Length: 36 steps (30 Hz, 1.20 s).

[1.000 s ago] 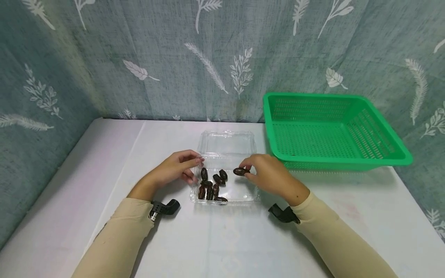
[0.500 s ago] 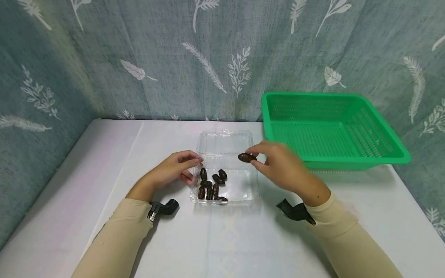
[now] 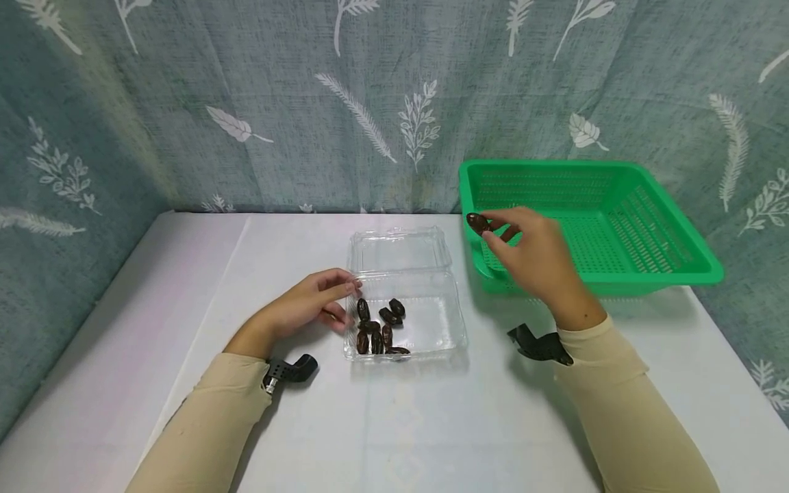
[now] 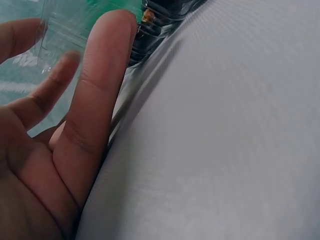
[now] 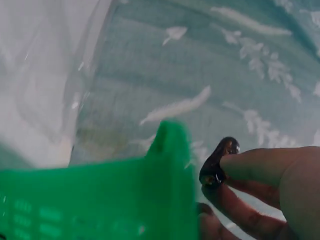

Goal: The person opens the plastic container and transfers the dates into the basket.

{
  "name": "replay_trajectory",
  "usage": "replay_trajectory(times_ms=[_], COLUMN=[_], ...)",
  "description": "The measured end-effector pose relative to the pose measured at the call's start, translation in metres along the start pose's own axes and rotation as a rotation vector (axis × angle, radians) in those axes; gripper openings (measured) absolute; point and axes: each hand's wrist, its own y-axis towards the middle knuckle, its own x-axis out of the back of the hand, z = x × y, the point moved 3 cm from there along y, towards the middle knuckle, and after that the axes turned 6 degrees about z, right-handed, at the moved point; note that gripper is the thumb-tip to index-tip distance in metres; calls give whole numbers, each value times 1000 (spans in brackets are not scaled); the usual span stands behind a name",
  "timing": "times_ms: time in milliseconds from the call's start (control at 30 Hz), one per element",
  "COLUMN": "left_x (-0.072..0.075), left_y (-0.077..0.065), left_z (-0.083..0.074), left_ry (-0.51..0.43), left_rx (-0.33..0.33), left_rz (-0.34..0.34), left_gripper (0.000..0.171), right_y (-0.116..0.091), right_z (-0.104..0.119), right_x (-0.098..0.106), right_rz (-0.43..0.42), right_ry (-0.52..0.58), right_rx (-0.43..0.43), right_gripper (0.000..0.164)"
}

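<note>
My right hand (image 3: pixel 533 250) pinches a dark brown date (image 3: pixel 477 223) between thumb and fingertips, over the left end of the green basket (image 3: pixel 647 279). In the right wrist view, the same glossy date (image 5: pixel 216 162) sits at the fingertips beside the basket's rim (image 5: pixel 172 145). A clear plastic clamshell box (image 3: pixel 431 327) lies with its lid (image 3: pixel 401 248) folded back, several dates (image 3: pixel 377 342) grouped in its left half. At the box's left side rests my left hand (image 3: pixel 311 298), its thumb (image 4: pixel 102 65) and fingers spread against the plastic in the left wrist view.
The basket stands at the back right, close to a patterned green-grey cloth (image 3: pixel 277 103) hung behind the table. A white cloth (image 3: pixel 246 424) covers the tabletop. Black wrist camera mounts (image 3: pixel 292 370) stick out below both wrists.
My right hand has lifted the date out of the box and carried it up and rightward to the basket. The box has shifted slightly right; my left hand stays at its side.
</note>
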Motion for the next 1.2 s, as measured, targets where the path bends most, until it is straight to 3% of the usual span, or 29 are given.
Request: replay_trajectory(times_ms=[233,433,533,1000,1200], left_x=[-3,-3,-4,-4,-4], left_y=[0,0,0,1,1], left_z=[-4,-5,-3,-2,-3], left_ry=[-9,-10,-13,-5,3], left_rx=[11,9,13,27,10], left_rz=[13,4,14,6,3], left_gripper=[44,44,43,44,45], right_y=[4,6,6,4,4], right_z=[-25,-34,-37,-51,-50], right_x=[4,3,1,-2,-1], right_rz=[129,346,413,504,505], right_ry=[-21,-81,-77,20,38], right_rx=[-169,-227,-241,-285,-284], right_gripper=[31,29,29,28,32])
